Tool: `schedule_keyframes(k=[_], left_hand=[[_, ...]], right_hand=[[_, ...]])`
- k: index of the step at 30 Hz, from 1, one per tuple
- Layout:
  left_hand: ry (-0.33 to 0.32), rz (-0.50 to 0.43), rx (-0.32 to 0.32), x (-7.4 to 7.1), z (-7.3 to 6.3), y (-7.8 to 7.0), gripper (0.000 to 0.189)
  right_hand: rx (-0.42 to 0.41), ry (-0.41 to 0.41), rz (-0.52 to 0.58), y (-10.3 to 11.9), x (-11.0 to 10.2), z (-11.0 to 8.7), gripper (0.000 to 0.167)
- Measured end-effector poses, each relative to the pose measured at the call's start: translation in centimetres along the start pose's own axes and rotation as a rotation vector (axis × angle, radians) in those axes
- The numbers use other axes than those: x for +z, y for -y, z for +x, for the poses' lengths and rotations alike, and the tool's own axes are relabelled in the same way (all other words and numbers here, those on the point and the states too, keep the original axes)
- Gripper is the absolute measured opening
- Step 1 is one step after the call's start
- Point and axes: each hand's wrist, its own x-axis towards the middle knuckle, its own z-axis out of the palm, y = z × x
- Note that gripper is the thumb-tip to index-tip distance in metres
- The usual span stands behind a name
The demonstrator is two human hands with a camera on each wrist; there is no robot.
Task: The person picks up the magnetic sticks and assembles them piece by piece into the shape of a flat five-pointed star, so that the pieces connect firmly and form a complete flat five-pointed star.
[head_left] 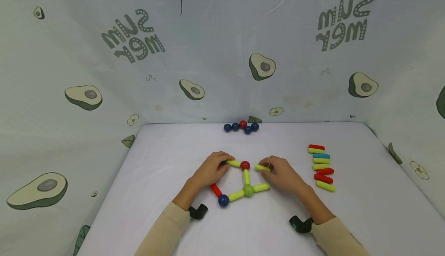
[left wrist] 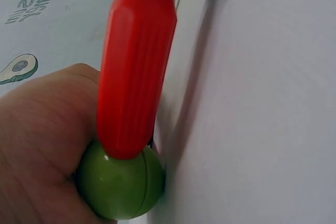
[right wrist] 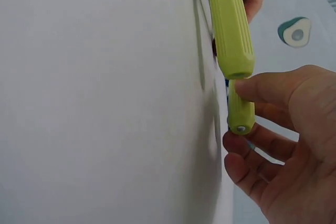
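Avocado-print cloth (head_left: 222, 47) backs a table (head_left: 163, 225). Just beside the red ball (head_left: 245, 165), the right hand (head_left: 281, 174) pinches a rod (head_left: 260, 168), likely light and stiff, best held mid-length. The left hand (head_left: 210, 169), partly hidden, seems to grip a green ball (left wrist: 121, 187).

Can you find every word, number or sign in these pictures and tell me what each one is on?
"SUmmer": backwards, split over two lines, on the left of the patterned cloth.
"SUmmer": backwards again, on the cloth's right.
Wrist views: lettering on the cloth, small in the left one and cut off in the right.
Right sleeve: dark marks, too small to read.
Sticks and balls: none that I can see.
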Motion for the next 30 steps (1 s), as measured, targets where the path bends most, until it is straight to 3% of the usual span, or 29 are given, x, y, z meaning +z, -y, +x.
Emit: schedule_keyframes(k=[9,14,23,30], left_hand=[[0.013,0.012,-0.015,-0.3,0.0,-0.2,0.033],[0.008,0.029,-0.016,-0.4,0.1,-0.1,0.034],[-0.039,0.02,-0.031,-0.5,0.1,0.0,0.025],[-0.025,0.005,-0.029,-0.5,0.0,-0.2,0.027]], right_hand=[[-0.015,0.029,0.033,0.8,0.8,1.1,0.023],[0.011,0.001,0.057,0.7,0.1,2.0,0.025],[0.021,-0.111,0.095,-1.1,-1.1,6.4,0.034],[0.037,-0.061,0.088,-1.4,-1.3,9.8,0.052]])
